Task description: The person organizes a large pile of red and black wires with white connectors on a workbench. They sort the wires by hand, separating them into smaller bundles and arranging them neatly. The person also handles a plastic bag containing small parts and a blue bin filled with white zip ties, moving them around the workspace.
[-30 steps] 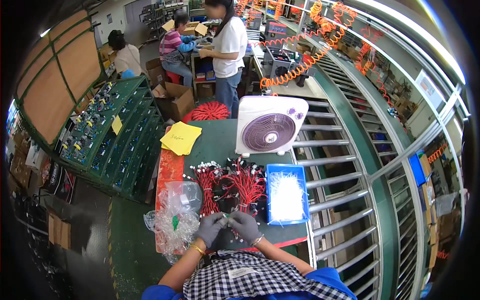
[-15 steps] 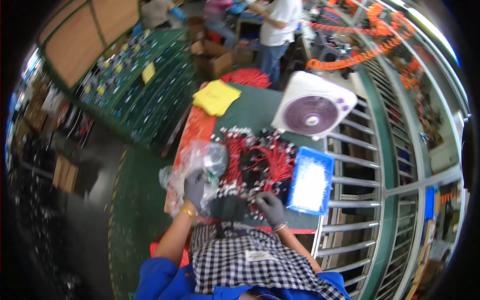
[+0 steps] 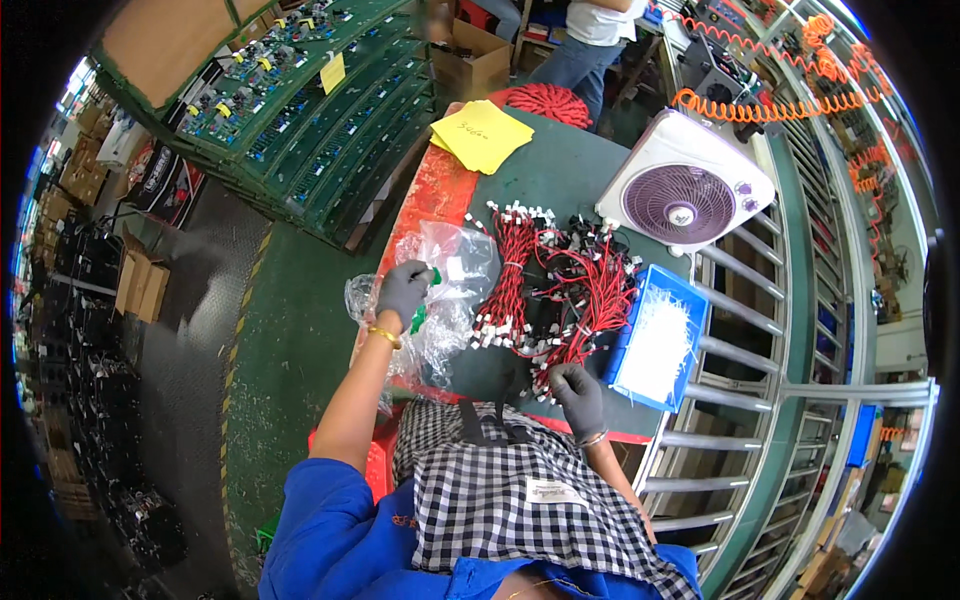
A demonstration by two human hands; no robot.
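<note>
My left hand (image 3: 403, 292), in a grey glove, is over a crumpled clear plastic bag (image 3: 455, 250) at the table's left side. Its fingers are closed, with a small green piece (image 3: 435, 276) at their tips. Another green piece (image 3: 418, 320) shows beside the wrist. My right hand (image 3: 578, 402), also grey-gloved, is curled closed near the table's front edge, beside the white connector ends of the red-and-black cables. Whatever its fingers pinch is hidden. One bundle of cables (image 3: 514, 260) lies in the middle, and a looser bundle (image 3: 600, 290) spreads to its right.
A blue tray (image 3: 627, 365) of thin white strips stands at the right. Behind it is a white fan (image 3: 680, 205) with a purple grille. Yellow sheets (image 3: 485, 135) lie at the far left corner. Beyond stand a green rack of circuit boards (image 3: 300, 150) and a person (image 3: 590, 50).
The view has shifted, so the table appears higher and further right. My left hand has turned, and the green piece now shows at its fingertips. My right hand stays near the front connectors.
</note>
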